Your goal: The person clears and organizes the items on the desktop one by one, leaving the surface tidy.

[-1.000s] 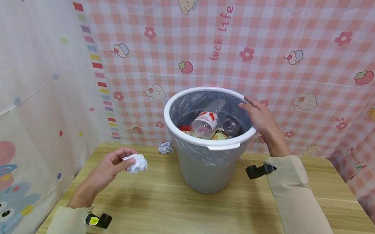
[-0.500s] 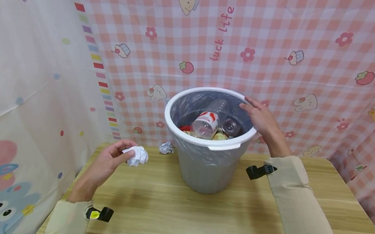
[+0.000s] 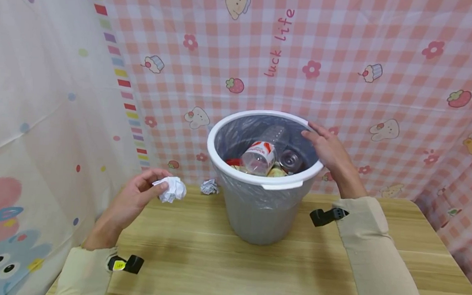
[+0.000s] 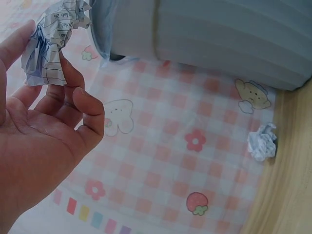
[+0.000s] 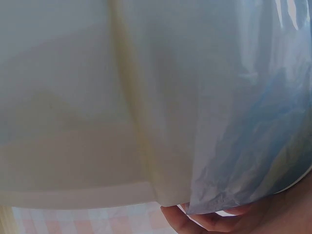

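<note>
A crumpled paper ball [image 3: 172, 189] is pinched between the thumb and fingers of my left hand [image 3: 131, 199], raised above the table left of the trash can [image 3: 261, 218]. Printed lines show on that paper [image 4: 48, 48] in the left wrist view. My right hand [image 3: 331, 150] grips the can's white rim on the right, thumb on the inner side. In the right wrist view, its fingers [image 5: 183, 222] curl at the can's edge beside the clear liner [image 5: 229, 161]. A second paper ball [image 3: 209, 187] lies on the table just left of the can.
Inside the can lie a clear plastic bottle [image 3: 258, 158], a dark round container [image 3: 290, 159] and other rubbish. The wooden table [image 3: 211, 269] meets a pink checked cloth [image 3: 257, 76] behind and a white patterned cloth [image 3: 57, 121] on the left.
My left hand has risen and moved slightly away from me with the paper ball. The right hand stays on the rim, and the trash can has not moved.
</note>
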`<state>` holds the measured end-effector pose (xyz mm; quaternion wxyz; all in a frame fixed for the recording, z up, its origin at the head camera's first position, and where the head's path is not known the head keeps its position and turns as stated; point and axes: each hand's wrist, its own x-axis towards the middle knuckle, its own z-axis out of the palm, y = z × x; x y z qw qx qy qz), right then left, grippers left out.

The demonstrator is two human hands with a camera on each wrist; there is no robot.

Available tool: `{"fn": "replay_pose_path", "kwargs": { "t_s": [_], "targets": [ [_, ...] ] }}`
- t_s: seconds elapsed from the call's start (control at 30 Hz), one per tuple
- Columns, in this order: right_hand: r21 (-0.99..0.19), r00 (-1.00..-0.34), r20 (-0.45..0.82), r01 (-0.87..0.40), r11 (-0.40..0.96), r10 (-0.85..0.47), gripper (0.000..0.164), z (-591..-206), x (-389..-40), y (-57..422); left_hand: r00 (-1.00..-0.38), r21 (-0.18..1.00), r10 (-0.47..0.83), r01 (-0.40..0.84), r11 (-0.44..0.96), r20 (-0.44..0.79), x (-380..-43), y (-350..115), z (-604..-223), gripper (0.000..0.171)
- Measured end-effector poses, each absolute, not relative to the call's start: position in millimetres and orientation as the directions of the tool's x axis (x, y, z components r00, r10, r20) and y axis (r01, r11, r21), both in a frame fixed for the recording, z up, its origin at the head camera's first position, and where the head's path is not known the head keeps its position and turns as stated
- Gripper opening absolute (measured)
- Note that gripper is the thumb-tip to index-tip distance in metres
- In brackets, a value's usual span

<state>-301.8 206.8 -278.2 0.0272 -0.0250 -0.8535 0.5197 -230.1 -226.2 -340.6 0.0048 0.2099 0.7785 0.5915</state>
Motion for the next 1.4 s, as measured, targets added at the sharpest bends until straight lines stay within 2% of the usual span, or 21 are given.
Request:
{"fn": "replay_pose_path", "kwargs": {
  "t_s": [0.5,0.9,1.4],
  "targets": [
    [-0.886,-0.997,0.022,0.015,0.464,0.075,0.063,-278.9,-302.5,206.8,-0.903,0.910,0.327,0.357,0.209,0.279,-234.6,-217.3,-316.8,0.016],
    [-0.885,-0.997,0.017,0.019,0.465,0.074,0.062,-279.5,-302.4,205.8,-0.918,0.905,0.298,0.340,0.254,0.261,-238.7,-199.0,-296.6,0.024],
    [-0.885,-0.997,0.016,0.023,0.464,0.080,0.062,-278.9,-302.5,206.0,-0.925,0.905,0.245,0.349,0.242,0.291,-252.2,-171.0,-275.1,0.031]
  ]
}}
